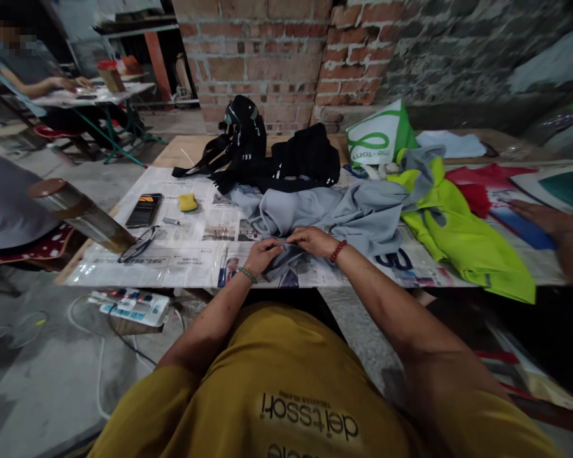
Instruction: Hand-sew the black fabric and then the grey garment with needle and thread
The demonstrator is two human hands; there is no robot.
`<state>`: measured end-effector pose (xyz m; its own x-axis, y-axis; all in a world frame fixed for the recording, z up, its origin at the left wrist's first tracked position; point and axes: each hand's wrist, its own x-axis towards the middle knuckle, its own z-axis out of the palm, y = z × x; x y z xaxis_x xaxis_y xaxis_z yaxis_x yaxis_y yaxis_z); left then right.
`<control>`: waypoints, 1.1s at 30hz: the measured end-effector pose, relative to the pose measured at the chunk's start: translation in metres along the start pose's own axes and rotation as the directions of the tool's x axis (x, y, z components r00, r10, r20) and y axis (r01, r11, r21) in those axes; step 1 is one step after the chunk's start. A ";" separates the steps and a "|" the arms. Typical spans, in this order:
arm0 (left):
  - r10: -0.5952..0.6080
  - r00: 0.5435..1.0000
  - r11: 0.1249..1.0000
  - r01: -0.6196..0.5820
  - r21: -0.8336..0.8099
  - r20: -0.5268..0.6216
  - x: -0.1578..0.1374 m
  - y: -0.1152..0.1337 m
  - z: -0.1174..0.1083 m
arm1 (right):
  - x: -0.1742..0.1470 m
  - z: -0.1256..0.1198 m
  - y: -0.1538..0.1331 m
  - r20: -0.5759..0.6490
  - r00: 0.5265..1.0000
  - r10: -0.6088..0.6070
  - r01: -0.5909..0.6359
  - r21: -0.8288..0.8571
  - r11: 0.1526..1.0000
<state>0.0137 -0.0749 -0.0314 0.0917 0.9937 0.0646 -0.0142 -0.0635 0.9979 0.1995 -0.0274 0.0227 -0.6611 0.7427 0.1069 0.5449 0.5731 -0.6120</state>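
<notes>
Grip: left hand point(261, 256), right hand point(318, 242), both pinched closed on grey garment point(329, 210) | Table point(169, 151): yellow sponge point(188, 202), left hand's 10 o'clock; neon-yellow garment point(451, 222), right hand's 3 o'clock

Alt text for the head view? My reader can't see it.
A person's left hand and right hand pinch grey fabric at the near edge of a newspaper-covered table. Bright yellow-green cloth lies to the right, a yellow sponge to the left.
</notes>
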 end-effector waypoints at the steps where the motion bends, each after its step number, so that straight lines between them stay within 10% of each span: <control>1: 0.000 1.000 1.000 0.000 0.006 0.000 0.000 0.000 0.000 | 0.000 0.000 -0.001 -0.009 1.000 0.017 -0.016 0.042 0.999; 5: 0.023 1.000 0.999 -0.023 0.030 -0.005 0.000 0.000 -0.001 | 0.000 0.003 -0.005 -0.045 0.985 0.169 -0.145 0.330 0.933; 11: 0.075 0.996 0.991 -0.079 0.105 0.040 -0.001 0.000 0.000 | 0.000 0.006 -0.008 0.016 0.923 0.385 -0.241 0.804 0.543; 15: 0.164 0.980 0.974 -0.180 0.138 0.116 -0.003 0.003 0.004 | -0.002 0.010 -0.011 0.071 0.893 0.445 -0.280 0.861 0.425; 24: 0.227 0.965 0.938 -0.253 0.238 0.131 -0.003 0.001 0.007 | 0.005 0.024 -0.015 -0.097 0.858 0.505 -0.353 0.603 0.715; 33: 0.160 0.986 0.966 -0.149 0.210 -0.037 0.001 -0.003 0.001 | 0.005 0.028 -0.017 -0.166 0.941 0.294 -0.256 0.216 0.942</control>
<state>0.0150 -0.0741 -0.0344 0.0512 0.9734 0.2232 0.1822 -0.2288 0.9563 0.1725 -0.0429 0.0115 -0.3767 0.9250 0.0507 0.5714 0.2751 -0.7732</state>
